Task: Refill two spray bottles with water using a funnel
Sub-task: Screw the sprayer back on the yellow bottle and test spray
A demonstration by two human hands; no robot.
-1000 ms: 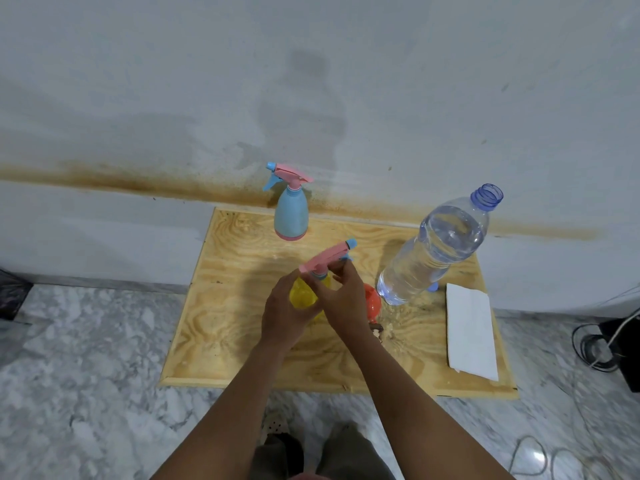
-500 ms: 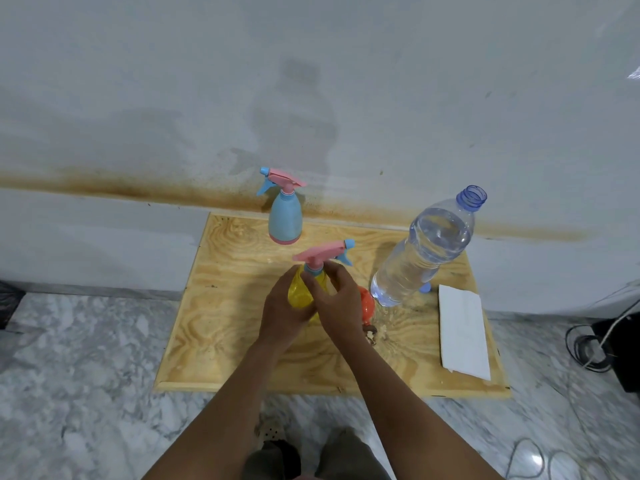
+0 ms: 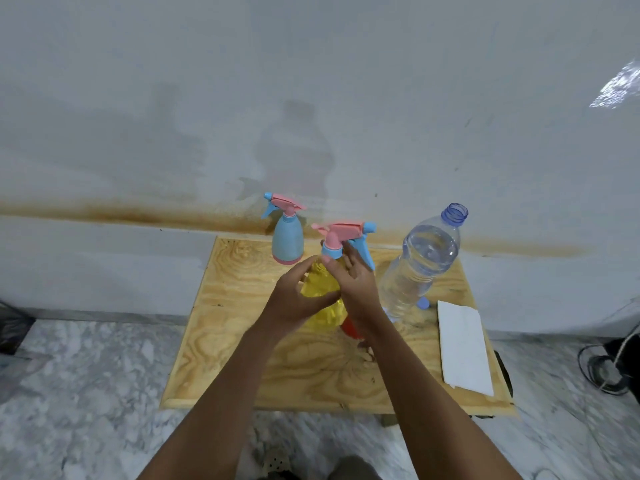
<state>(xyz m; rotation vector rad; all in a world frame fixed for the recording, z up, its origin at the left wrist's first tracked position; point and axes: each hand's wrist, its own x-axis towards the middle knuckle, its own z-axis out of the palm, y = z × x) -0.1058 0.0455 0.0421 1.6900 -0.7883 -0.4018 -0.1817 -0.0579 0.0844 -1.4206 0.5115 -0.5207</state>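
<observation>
bottle axis upright at frame centre: my left grip (image 3: 294,299) wraps the yellow translucent plastic spray bottle (image 3: 320,289), and my right grip (image 3: 353,282) pinches its blue collar (image 3: 331,251) directly above, under the pink trigger head (image 3: 337,233).

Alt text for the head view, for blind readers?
Left hand grips a yellow spray bottle at a plywood table; right hand holds its neck below the pink sprayer head. A blue spray bottle and an uncapped water bottle stand nearby.

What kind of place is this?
Probably a plain utility corner indoors: a low plywood table on a grey marble floor against a stained pale wall.
</observation>
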